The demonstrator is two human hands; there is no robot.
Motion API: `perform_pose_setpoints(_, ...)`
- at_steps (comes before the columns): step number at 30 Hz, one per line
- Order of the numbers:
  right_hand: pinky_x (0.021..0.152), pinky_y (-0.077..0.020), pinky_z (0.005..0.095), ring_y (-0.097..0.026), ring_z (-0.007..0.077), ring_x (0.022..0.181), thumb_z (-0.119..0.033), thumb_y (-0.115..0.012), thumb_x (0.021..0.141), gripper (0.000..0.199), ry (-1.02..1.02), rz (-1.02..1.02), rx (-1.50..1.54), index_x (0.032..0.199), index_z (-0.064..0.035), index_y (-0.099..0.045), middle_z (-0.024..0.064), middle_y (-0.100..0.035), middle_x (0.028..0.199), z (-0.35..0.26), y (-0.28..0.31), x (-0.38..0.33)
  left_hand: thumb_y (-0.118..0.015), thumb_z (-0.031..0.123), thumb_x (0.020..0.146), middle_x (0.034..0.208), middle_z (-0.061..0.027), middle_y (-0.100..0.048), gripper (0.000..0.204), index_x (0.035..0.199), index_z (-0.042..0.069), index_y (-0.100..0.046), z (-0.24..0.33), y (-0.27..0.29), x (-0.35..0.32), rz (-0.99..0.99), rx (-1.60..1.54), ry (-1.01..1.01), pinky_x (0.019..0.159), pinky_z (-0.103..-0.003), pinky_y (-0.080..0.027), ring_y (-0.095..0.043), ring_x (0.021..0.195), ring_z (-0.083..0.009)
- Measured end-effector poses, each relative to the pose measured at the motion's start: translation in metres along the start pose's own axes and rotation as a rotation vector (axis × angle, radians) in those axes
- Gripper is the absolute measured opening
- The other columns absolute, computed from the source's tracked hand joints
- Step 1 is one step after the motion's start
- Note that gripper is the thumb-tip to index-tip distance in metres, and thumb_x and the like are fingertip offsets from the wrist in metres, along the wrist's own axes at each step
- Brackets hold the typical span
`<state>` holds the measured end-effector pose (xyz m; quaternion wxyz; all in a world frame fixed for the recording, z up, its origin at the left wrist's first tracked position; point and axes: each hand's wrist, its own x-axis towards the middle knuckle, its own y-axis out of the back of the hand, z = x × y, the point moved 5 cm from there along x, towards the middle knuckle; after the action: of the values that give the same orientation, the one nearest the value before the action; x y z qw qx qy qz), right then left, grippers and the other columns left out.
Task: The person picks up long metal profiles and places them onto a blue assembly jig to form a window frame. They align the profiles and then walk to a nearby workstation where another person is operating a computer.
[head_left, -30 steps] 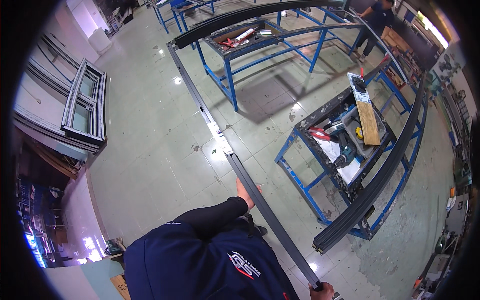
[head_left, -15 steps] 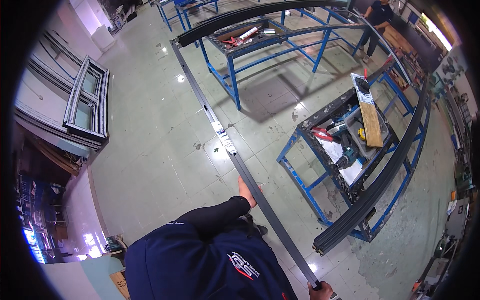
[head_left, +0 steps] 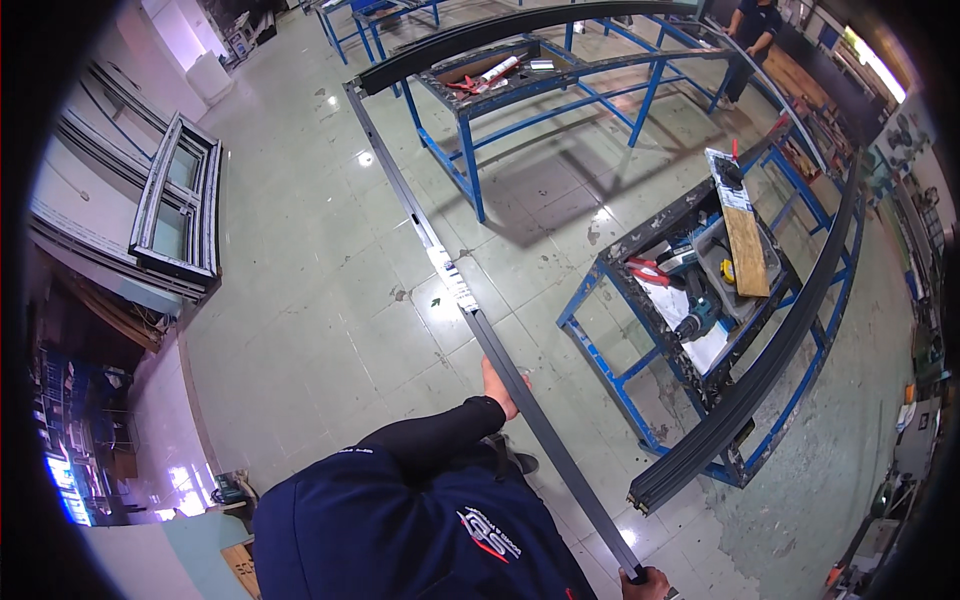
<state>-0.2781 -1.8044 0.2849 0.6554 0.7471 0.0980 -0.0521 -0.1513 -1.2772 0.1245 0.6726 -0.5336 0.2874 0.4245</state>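
Observation:
A long dark grey window-frame profile (head_left: 545, 435) runs slantwise in front of me, from the far left down to the lower right. My left hand (head_left: 500, 388) is closed around it near its middle, the fingers partly hidden beneath. At the near end, by the lower edge of the view, my right hand (head_left: 648, 584) grips the same profile. A white printed label or film (head_left: 452, 278) wraps part of it, farther along. The far end meets a long black profile (head_left: 480, 38) at a corner. Another black profile (head_left: 740, 410) lies along the right, its near end apart from mine.
A blue-legged bench (head_left: 620, 375) carries a cordless drill (head_left: 697, 318), red-handled pliers (head_left: 648, 272) and a wooden board (head_left: 745, 250). Another blue bench (head_left: 470, 150) holds tubes and tools. Framed window units (head_left: 178, 205) lean at left. A co-worker (head_left: 752, 40) stands at far right.
Both my hands keep their grip, and the profile has barely shifted. The co-worker at the far right has moved slightly, the hands now higher by a light-coloured bar.

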Motion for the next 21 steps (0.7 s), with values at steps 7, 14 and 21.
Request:
perform_pose_setpoints(7, 0.074, -0.0514, 0.0445, -0.065, 0.0316, 0.080, -0.041, -0.077, 0.067, 0.033, -0.009, -0.099, 0.021, 0.077, -0.0109, -0.070, 0.0104, -0.068, 0.078, 0.006, -0.011, 0.003, -0.040, 0.073, 0.079, 0.060, -0.0048, -0.044, 0.056, 0.077, 0.017, -0.046, -0.001, -0.003, -0.004, 0.017, 0.011, 0.015, 0.050, -0.035, -0.044, -0.050, 0.053, -0.0219)
perform_pose_setpoints(14, 0.074, -0.0511, 0.0454, -0.065, 0.0321, 0.080, -0.039, -0.077, 0.066, 0.033, -0.067, -0.081, -0.002, 0.081, -0.0106, -0.071, 0.0109, -0.068, 0.080, -0.009, -0.004, -0.001, -0.038, 0.071, 0.080, 0.063, -0.0061, -0.044, 0.055, 0.080, 0.017, -0.046, 0.003, 0.007, 0.004, 0.021, 0.004, 0.021, 0.051, -0.037, -0.044, -0.051, 0.056, -0.0239)
perform_pose_setpoints(21, 0.078, -0.0500, 0.0457, -0.064, 0.0320, 0.087, -0.045, -0.074, 0.068, 0.040, -0.092, -0.190, 0.028, 0.089, -0.0110, -0.070, 0.0117, -0.068, 0.090, -0.007, -0.022, 0.000, -0.035, 0.076, 0.080, 0.070, -0.0136, -0.052, 0.065, 0.083, 0.012, -0.045, 0.012, 0.031, 0.044, -0.078, 0.011, 0.081, 0.058, -0.045, -0.048, -0.055, 0.062, -0.0316)
